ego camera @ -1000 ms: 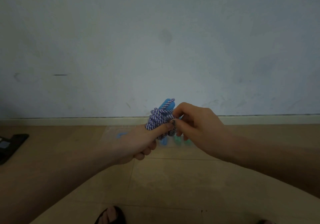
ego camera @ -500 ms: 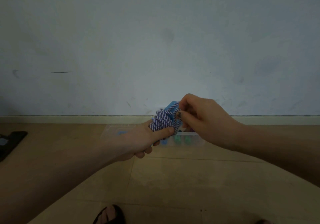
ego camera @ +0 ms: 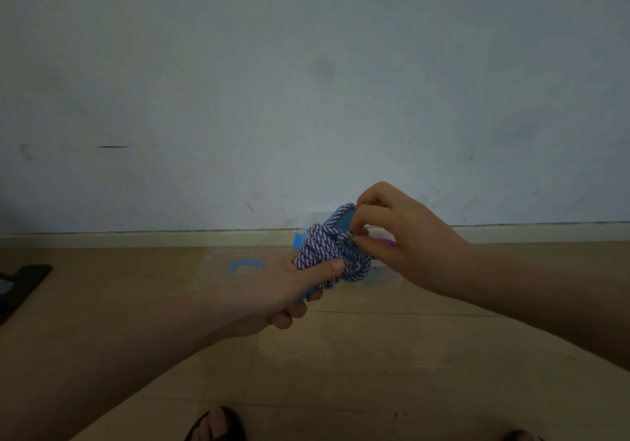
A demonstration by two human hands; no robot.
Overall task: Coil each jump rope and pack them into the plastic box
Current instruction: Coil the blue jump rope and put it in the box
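Blue-and-white jump rope (ego camera: 327,253) is bundled in my left hand (ego camera: 272,294). My right hand (ego camera: 399,232) has moved up, pinching its loose end; tucking remains.

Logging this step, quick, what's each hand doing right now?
Left hand: grips the coiled jump rope, thumb pressed on the coils.
Right hand: pinches a strand of that rope at the bundle's top.

home: tiled floor (ego camera: 341,355), scuffed wall (ego camera: 306,82)
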